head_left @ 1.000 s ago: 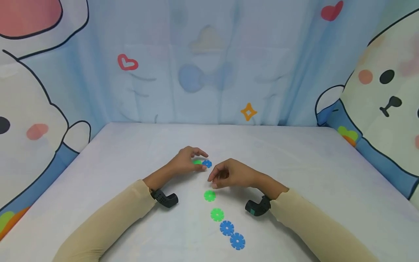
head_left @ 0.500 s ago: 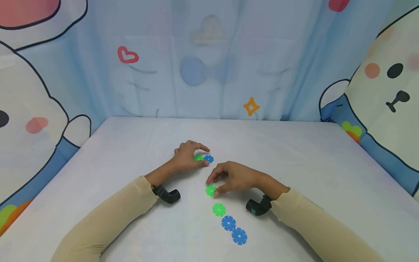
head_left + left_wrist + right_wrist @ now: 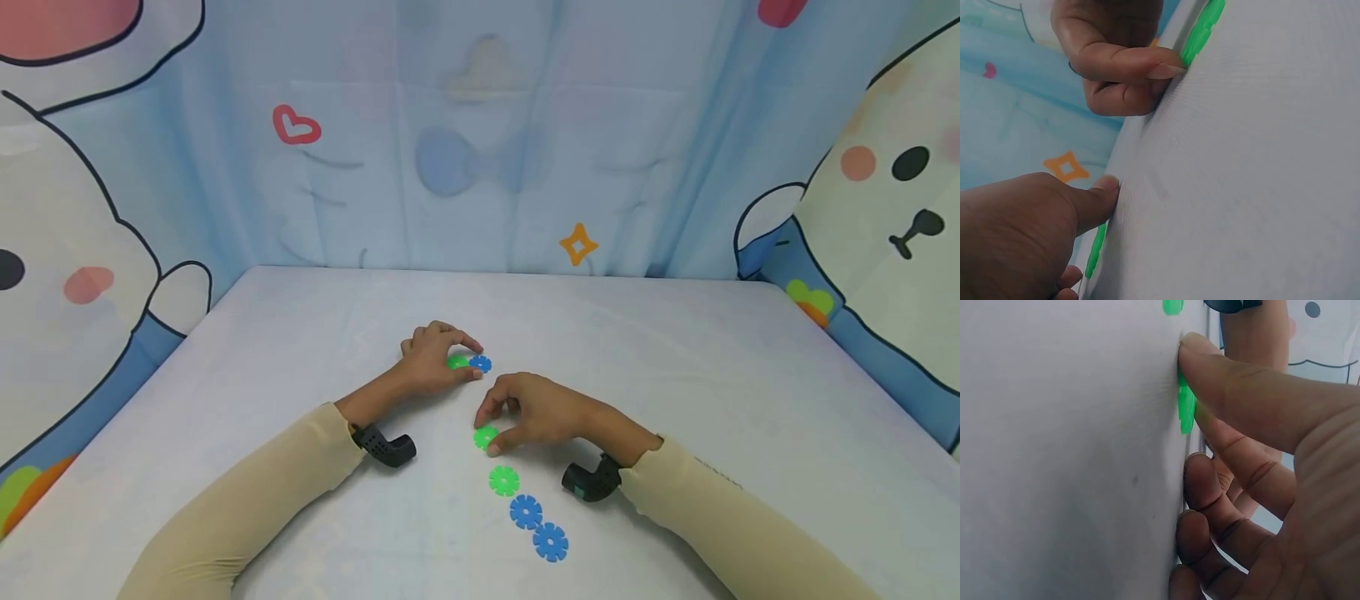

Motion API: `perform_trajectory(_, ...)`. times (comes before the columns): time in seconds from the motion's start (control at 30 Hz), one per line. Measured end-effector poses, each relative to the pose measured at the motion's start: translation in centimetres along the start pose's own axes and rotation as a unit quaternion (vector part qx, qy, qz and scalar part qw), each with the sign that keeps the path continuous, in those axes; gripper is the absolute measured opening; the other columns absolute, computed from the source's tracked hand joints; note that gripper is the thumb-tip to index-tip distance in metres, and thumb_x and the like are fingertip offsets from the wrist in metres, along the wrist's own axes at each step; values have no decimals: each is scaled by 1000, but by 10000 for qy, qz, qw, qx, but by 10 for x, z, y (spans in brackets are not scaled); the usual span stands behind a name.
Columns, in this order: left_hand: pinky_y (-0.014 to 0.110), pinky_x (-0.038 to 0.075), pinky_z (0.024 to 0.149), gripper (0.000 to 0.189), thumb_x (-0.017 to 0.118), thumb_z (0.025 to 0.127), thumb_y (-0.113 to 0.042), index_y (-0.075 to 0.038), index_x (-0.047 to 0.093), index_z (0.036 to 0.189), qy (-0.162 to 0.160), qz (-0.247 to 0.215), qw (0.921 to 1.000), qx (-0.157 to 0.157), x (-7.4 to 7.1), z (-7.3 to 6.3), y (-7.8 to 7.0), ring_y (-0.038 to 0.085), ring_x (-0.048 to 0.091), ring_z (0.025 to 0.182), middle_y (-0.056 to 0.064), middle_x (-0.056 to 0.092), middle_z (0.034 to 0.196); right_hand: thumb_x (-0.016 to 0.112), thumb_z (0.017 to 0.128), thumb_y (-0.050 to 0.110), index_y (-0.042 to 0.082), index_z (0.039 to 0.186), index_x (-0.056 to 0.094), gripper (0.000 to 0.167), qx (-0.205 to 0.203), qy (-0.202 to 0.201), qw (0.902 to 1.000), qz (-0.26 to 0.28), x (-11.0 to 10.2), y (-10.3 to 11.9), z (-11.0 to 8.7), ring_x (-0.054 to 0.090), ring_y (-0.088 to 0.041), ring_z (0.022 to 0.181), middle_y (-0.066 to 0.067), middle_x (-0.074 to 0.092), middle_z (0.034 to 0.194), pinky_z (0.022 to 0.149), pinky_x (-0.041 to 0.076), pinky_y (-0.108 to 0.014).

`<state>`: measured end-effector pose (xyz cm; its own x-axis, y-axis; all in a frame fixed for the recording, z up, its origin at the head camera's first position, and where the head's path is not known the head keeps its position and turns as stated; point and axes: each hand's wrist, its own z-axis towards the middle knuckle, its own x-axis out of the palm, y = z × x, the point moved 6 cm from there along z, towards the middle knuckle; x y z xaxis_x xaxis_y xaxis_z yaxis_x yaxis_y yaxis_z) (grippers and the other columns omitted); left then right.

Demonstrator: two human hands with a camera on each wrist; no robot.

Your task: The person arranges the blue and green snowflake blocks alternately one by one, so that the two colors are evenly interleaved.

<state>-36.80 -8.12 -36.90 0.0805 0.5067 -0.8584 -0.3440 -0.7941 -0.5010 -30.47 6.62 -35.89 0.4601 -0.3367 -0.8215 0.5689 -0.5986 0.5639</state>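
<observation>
In the head view, my left hand [image 3: 435,360] lies low at the far middle, thumb and index finger closed about the edges of a small blue notched disc [image 3: 481,364]. A green notched disc [image 3: 457,362] beside it is partly covered by that hand. Nearer, my right hand [image 3: 542,408] pinches another green notched disc [image 3: 486,437] on the cloth between thumb and index finger. The right wrist view has this disc [image 3: 1186,411] edge-on behind the thumb. The left wrist view shows my left thumb [image 3: 1100,197] down on the cloth; its index finger is hidden there.
On the white tabletop [image 3: 337,517], a loose green disc [image 3: 504,481] and two blue discs, the upper [image 3: 526,512] and the lower [image 3: 551,542], run diagonally toward the near right. A printed curtain [image 3: 480,167] hangs along the table's back edge.
My right hand has come down onto the nearer green disc, thumb and index finger closing at its edges. My left hand stays at the blue disc, its fingers slightly closer together. The view has tilted slightly.
</observation>
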Motion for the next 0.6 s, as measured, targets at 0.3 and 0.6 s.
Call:
perform_trajectory(0.3,56,27,101,31,72,88,-42,-31,69,117,-43,-54,9999,-84,-1,-1,-1,37,37,131,11,46,141,85,77,31,26,96,69,26,78,27,9999,66,0,1,-1,54,-10,94,11,61,96,88,44,-28)
perform_trajectory(0.6,55,27,101,31,71,89,-43,-31,69,117,-56,-21,10000,-66,0,-1,-1,37,37,132,11,45,143,86,76,30,24,93,63,29,36,107,9997,211,1,1,1,54,-12,85,9,59,87,78,44,-24)
